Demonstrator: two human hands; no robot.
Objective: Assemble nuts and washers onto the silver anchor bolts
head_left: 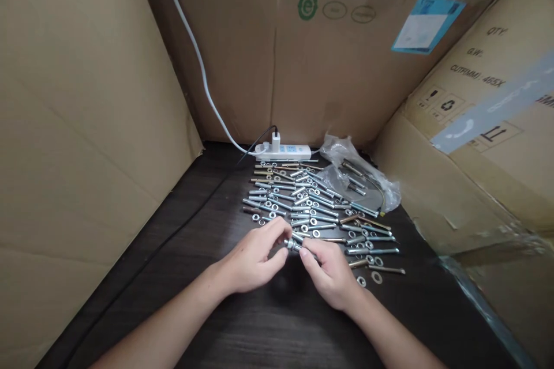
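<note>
A silver expansion bolt with a nut and washer on it is held above the dark table, between my two hands. My right hand pinches its shaft between thumb and fingers; the far end is hidden in that grip. At the nut end, my left hand has its thumb and curled fingertips closed around the nut. Just beyond my hands lie rows of disassembled bolts, metal sleeves, nuts and flat washers. Several rods are brownish or yellowish, the others silver.
A white power strip with a plugged-in charger stands at the back. A black cable crosses the table's left side. A clear plastic bag with metal parts lies back right. Cardboard walls enclose three sides.
</note>
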